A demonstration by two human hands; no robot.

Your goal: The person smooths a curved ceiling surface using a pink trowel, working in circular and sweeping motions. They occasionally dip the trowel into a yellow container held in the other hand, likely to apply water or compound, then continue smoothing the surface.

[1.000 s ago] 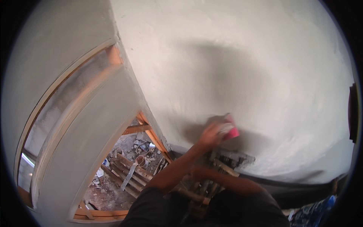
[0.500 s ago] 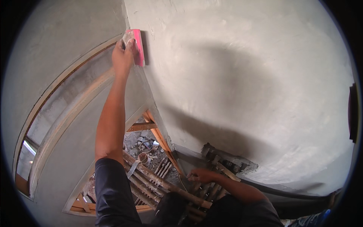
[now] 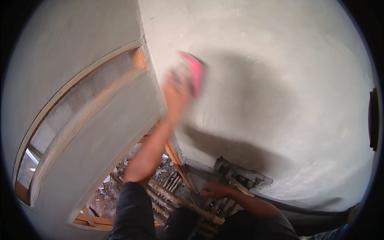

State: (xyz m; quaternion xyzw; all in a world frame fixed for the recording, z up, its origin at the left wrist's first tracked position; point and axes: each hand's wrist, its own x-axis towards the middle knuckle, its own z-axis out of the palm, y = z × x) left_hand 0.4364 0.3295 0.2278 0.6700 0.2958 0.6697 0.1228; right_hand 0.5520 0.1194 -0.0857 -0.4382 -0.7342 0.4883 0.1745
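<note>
My left hand [image 3: 176, 92] is raised against the pale plastered wall [image 3: 320, 100] on the right, its fingers closed around a pink plastering float [image 3: 195, 74]. Hand and float are smeared by motion. The float's flat pink side faces the wall, a little right of the corner where the two walls meet. Low in the middle, my right hand [image 3: 214, 191] hangs above the bamboo poles with its fingers curled in. Dim light hides whatever it may hold.
A curved wooden-framed opening [image 3: 92, 76] cuts the left wall. Below it, a triangular wood-edged gap [image 3: 172, 154] shows rubble and bamboo poles [image 3: 176, 196] beneath me. A rough dark recess [image 3: 244, 174] breaks the right wall's lower edge. A dark object [image 3: 373, 120] stands at the far right.
My left hand has carried the float from the wall corner rightward and slightly down onto the right wall. My right hand has stayed nearly in place.
</note>
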